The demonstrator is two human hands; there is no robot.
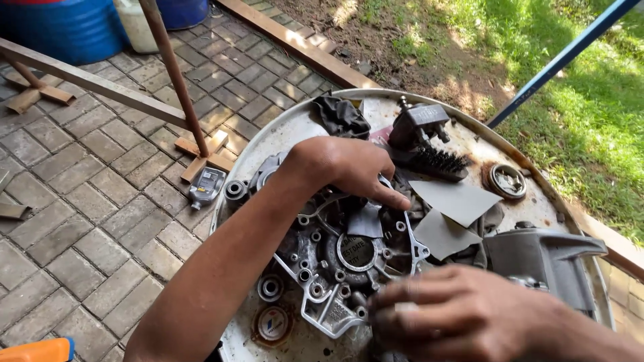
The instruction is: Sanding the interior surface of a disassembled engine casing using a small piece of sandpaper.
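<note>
A grey aluminium engine crankcase half (335, 268) lies flat on a round, rusty white metal top (295, 121). My left hand (345, 167) reaches across from the lower left and grips the case's far rim, thumb pointing right. A small grey piece of sandpaper (365, 221) lies on the case just below that thumb. My right hand (456, 312) is blurred at the case's near right edge with its fingers curled; what it holds is hidden.
Two grey sandpaper sheets (456, 201) lie right of the case, beside a black wire brush (436, 161), a dark engine part (419, 124), a black rag (342, 114), a round ring (504, 179) and a grey housing (543, 258). A small bottle (206, 186) lies on the paving.
</note>
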